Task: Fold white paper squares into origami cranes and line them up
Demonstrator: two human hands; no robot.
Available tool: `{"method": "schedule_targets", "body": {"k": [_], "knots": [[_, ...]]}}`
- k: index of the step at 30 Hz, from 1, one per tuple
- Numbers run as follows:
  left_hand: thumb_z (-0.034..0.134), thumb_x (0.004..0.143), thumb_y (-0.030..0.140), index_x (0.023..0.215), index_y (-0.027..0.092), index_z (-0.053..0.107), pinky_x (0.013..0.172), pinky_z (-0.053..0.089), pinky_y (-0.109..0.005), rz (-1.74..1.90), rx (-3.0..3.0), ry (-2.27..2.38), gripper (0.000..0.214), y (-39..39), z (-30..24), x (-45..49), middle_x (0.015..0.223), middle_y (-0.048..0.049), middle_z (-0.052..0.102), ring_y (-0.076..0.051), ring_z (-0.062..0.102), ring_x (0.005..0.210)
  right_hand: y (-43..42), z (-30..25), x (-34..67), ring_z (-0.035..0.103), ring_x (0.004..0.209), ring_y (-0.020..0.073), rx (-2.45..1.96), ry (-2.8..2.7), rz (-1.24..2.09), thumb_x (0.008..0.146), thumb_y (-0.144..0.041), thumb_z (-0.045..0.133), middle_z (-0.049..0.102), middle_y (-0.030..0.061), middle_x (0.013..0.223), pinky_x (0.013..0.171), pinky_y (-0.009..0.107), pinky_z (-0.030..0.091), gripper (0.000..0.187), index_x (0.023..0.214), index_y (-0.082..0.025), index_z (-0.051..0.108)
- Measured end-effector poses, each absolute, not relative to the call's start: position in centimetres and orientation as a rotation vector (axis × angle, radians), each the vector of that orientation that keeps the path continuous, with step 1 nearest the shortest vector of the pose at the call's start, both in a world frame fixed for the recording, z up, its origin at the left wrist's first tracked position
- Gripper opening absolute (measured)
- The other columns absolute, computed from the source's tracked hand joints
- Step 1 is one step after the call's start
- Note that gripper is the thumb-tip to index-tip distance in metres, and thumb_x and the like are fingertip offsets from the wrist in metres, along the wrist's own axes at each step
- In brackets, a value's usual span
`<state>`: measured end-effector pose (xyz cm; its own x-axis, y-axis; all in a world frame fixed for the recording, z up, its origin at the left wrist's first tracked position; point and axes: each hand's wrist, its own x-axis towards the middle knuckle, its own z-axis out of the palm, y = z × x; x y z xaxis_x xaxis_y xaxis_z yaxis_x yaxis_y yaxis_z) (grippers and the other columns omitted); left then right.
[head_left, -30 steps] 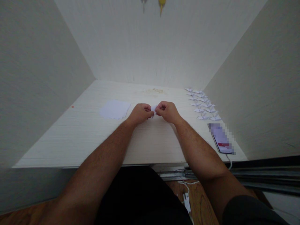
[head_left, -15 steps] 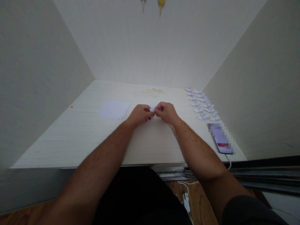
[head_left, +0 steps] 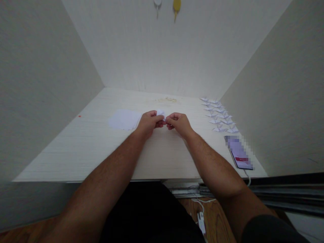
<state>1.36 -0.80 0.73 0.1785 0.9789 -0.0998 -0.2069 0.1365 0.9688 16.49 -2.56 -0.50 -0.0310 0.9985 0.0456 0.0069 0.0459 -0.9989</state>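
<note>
A small folded piece of white paper (head_left: 160,113) is held above the middle of the white table (head_left: 162,155). My left hand (head_left: 150,122) grips it between thumb and fingers from the left. On the other side, the thumb and fingertips of my right hand (head_left: 179,123) pinch its right-hand end. The fingers cover much of the paper, so its exact folded shape cannot be made out. Just left of my left hand lies a loose stack of white paper sheets (head_left: 124,119). Folded paper cranes (head_left: 215,120) stand in two rows to the right.
A phone (head_left: 238,152) with a blurred screen lies near the right front edge, a white cable (head_left: 248,178) running from it. Walls enclose the table at the back and both sides. Two hooks, white (head_left: 157,3) and yellow (head_left: 177,5), hang on the back wall. A power strip (head_left: 201,222) lies on the floor.
The folded paper has turned in my hands, and more of it shows above my left fingers. My right fingers have shifted to its lower right end. The view has tilted slightly upward.
</note>
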Motion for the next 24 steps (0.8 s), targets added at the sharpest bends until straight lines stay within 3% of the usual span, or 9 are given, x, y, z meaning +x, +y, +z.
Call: {"method": "schedule_targets", "body": {"k": [18,24], "knots": [[0.074,0.07,0.018,0.073,0.012,0.06,0.054,0.053,-0.024,1.072,1.035,0.975,0.015,-1.0,0.44,1.65,0.067,-0.0059,0.067,-0.015,0.068,0.059,-2.49,-0.77,16.32,0.055,0.045,0.0094,-1.255,-1.339,0.975,0.069,-0.026,0.067,0.06,-0.0032,0.052,0.044,0.021,0.046,0.011,0.066,-0.018,0.06],[0.072,0.068,0.018,0.069,0.014,0.06,0.045,0.044,-0.019,1.118,1.05,1.008,0.013,-0.89,0.39,1.61,0.063,-0.0027,0.063,-0.012,0.064,0.055,-2.59,-0.73,16.06,0.054,0.045,0.0093,-1.227,-1.299,1.028,0.07,-0.028,0.067,0.06,-0.0026,0.054,0.044,0.023,0.049,0.012,0.066,-0.018,0.062]]}}
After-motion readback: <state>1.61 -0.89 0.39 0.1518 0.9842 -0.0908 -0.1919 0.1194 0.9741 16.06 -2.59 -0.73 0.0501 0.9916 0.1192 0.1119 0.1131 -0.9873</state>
